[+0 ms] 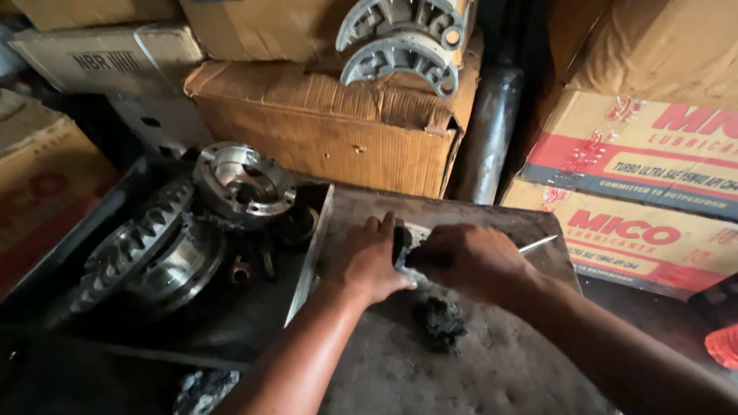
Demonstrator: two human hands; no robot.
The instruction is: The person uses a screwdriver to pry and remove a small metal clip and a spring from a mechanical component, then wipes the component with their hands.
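My left hand and my right hand meet over a grimy flat work surface. Between them is a small dark metal part; my left fingers press on it. My right hand is closed around a thin metal tool whose bright shaft sticks out to the right. A lump of black grease or dirt lies on the surface just below my hands.
A dark metal tray at the left holds a large toothed ring gear and a shiny round flanged housing. Cardboard boxes stack behind, curved grey metal castings on top. More cartons stand right. A steel pipe leans between.
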